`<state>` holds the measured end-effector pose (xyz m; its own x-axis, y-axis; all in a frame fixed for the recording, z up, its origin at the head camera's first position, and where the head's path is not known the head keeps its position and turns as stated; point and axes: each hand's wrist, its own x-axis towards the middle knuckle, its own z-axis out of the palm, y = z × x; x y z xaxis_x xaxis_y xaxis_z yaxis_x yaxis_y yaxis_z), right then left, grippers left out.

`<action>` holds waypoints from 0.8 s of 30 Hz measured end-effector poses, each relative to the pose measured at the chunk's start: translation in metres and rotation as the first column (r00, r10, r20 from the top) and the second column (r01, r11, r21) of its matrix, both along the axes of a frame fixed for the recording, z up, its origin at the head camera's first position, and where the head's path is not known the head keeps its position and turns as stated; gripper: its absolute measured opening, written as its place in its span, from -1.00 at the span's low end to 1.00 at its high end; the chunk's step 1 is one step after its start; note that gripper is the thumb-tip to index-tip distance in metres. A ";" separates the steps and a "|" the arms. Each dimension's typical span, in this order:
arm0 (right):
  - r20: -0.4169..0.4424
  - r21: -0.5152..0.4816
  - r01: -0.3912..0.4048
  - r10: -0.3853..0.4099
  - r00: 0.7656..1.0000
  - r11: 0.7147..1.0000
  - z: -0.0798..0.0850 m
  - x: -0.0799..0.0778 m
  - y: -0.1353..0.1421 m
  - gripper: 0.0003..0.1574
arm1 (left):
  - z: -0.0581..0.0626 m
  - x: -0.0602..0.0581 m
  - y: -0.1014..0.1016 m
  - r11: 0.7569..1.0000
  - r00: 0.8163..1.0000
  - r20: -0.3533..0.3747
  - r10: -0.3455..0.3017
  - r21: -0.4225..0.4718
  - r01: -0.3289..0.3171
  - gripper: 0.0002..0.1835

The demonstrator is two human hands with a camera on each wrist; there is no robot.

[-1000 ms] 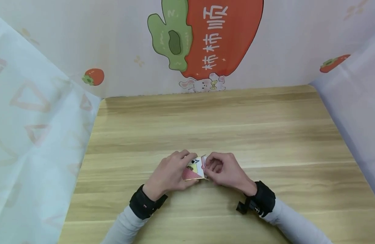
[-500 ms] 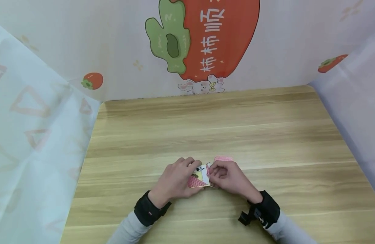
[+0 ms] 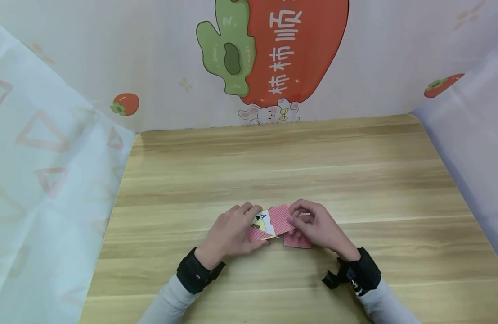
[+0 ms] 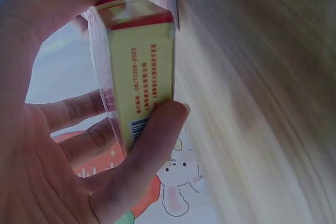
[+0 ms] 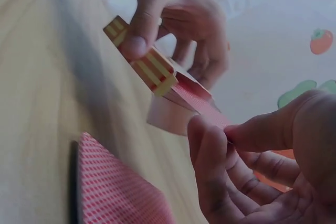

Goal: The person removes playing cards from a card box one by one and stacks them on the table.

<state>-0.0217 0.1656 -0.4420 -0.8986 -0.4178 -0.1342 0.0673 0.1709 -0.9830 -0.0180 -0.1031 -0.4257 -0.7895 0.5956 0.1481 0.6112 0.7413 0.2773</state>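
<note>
My left hand (image 3: 230, 231) grips a playing card box (image 3: 262, 227) whose face shows an ace, raised over the table. In the left wrist view, a thumb and finger clasp the pale yellow side of the box (image 4: 123, 51). A red-backed playing card (image 3: 280, 218) sticks out of the box's right-hand end. My right hand (image 3: 319, 225) pinches that card's outer edge between thumb and fingers. In the right wrist view the card (image 5: 197, 100) runs from the box's open mouth to those fingertips. Whether it is a single card I cannot tell.
A stack of red-backed cards (image 3: 297, 241) lies on the wooden table (image 3: 253, 166) below my right hand, partly covered by it. A white printed sheet (image 3: 163, 67) stands behind the table, with pale sheets at both sides.
My right hand has shifted right from the box's end, and the red-backed card now shows between hand and box. More of the stack has come into sight. The left hand keeps its hold.
</note>
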 end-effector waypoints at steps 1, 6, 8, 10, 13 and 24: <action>-0.015 0.013 0.020 -0.019 1.000 1.000 0.001 -0.002 0.002 -0.80 | 0.000 -0.001 -0.001 1.000 1.000 0.002 0.000 0.009 0.000 -0.24; -0.062 0.019 0.129 -0.128 0.990 0.991 0.004 -0.010 0.016 -0.71 | 0.000 -0.005 -0.006 0.999 1.000 0.022 0.001 0.036 -0.001 -0.25; -0.067 0.013 0.155 -0.154 0.986 0.988 0.003 -0.013 0.021 -0.68 | 0.000 -0.005 -0.007 0.999 1.000 0.028 0.004 0.037 -0.005 -0.26; -0.087 0.036 0.164 -0.161 0.983 0.986 0.002 -0.016 0.026 -0.66 | 0.000 -0.005 -0.008 0.999 0.999 0.034 0.007 0.038 -0.008 -0.27; -0.106 0.120 0.159 -0.147 0.984 0.980 -0.004 -0.020 0.030 -0.68 | 0.000 -0.005 -0.008 0.999 0.999 0.045 0.008 0.035 -0.010 -0.27; -0.310 0.375 0.187 -0.067 0.948 0.908 -0.020 -0.020 0.026 -0.93 | 0.000 -0.005 -0.008 1.000 0.998 0.060 0.000 0.031 -0.002 -0.26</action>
